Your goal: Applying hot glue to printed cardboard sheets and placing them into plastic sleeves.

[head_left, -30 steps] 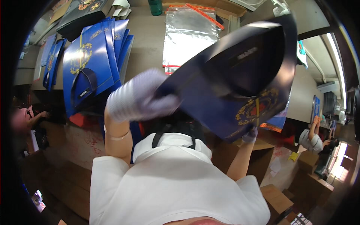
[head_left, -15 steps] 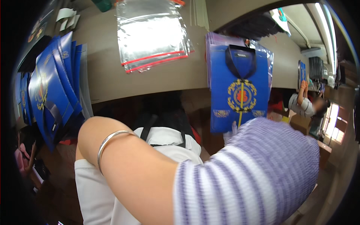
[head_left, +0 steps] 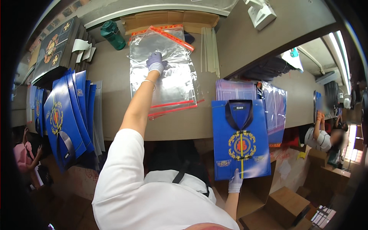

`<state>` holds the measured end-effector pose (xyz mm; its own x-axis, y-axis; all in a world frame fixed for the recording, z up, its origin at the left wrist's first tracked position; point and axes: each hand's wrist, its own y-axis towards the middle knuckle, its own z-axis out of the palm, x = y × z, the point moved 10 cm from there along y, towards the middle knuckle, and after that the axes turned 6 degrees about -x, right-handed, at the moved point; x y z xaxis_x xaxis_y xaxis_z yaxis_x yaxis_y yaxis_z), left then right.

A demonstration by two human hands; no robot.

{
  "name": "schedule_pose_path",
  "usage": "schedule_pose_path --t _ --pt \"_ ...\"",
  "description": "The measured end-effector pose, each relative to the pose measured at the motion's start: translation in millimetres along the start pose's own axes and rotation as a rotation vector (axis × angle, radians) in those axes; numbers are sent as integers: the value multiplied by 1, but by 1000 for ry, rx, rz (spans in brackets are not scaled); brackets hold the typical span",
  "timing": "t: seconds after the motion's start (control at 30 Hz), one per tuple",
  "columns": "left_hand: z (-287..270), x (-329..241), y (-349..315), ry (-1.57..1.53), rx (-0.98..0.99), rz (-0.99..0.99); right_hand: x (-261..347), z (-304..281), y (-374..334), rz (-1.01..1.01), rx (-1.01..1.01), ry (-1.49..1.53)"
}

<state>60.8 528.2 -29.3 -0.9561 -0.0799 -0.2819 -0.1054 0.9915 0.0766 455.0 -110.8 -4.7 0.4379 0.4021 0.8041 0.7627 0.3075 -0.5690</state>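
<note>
My left hand (head_left: pixel 156 62), in a purple glove with a striped cuff, reaches forward onto a stack of clear plastic bags (head_left: pixel 174 86) with red edge strips. Its fingers look curled on the top bag, which wrinkles around them. The fingertips are partly hidden. At the table's front edge, my right hand (head_left: pixel 235 183), also gloved, grips the bottom of a flat blue shirt-shaped package (head_left: pixel 221 142). It has a black collar and a gold round emblem, and my thumb lies over its front. Behind it are purple-edged sheets (head_left: pixel 235 89) and a clear-wrapped package (head_left: pixel 275 109).
Blue shirt-shaped packages (head_left: pixel 63 115) lean in a fan at left, beside dark boxes (head_left: pixel 57 50). A green bottle (head_left: pixel 112 35) stands at the back. Pale strips (head_left: pixel 209 51) lie right of the bags. Cardboard boxes (head_left: pixel 285 205) sit below right; a person (head_left: pixel 320 134) works farther right.
My left arm was bent across my body, its gloved hand close in front of me; now it stretches out onto the bags. The view has shifted, and the blue package appears lower.
</note>
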Motion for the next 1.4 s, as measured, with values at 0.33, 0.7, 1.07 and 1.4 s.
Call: schedule_pose_path --t 0.33,0.7,1.07,1.4 --pt "-33 72 -53 -1810 -439 -260 14 -15 0 -134 126 58" --pt "-20 163 -133 -2418 -144 -15 27 14 -49 -229 190 39" --pt "-87 -19 -291 -688 29 10 71 74 -81 -580 70 -183" --pt "-135 -18 -289 -1076 616 200 69 71 -54 -643 53 -212"
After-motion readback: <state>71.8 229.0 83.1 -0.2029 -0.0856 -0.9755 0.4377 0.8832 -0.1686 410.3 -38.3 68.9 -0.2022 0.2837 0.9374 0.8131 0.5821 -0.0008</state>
